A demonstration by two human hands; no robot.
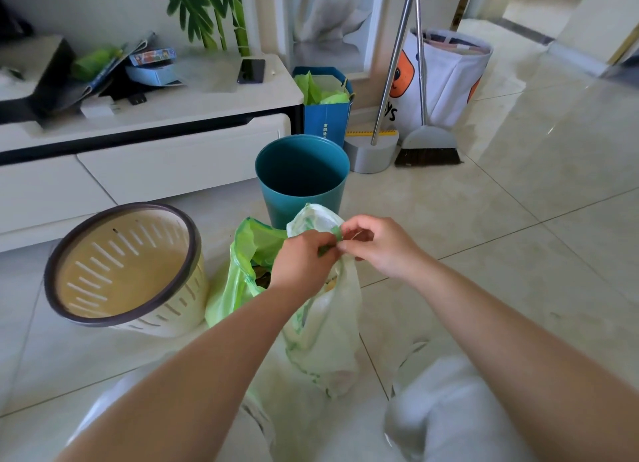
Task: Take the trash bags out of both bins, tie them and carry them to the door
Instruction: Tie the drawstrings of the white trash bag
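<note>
Both bins sit bare; my left hand (pixel 304 254) and right hand (pixel 377 245) pinch the pale bag's (pixel 328 330) mouth between them, bag hanging straight below, green bag (pixel 238 278) just left, untied.

White fabric bag (pixel 446 81) standing on the floor: black letters "ys" legible at its lower left, the rest of the word cut off by the metal handle (pixel 394 64) in front. Blue paper bag (pixel 326 119): one vertical column of small pale Chinese characters on the front face, too small to read. Flat box (pixel 152 57) on the low cabinet (pixel 207 102): coloured print, blurred, no text legible.
</note>
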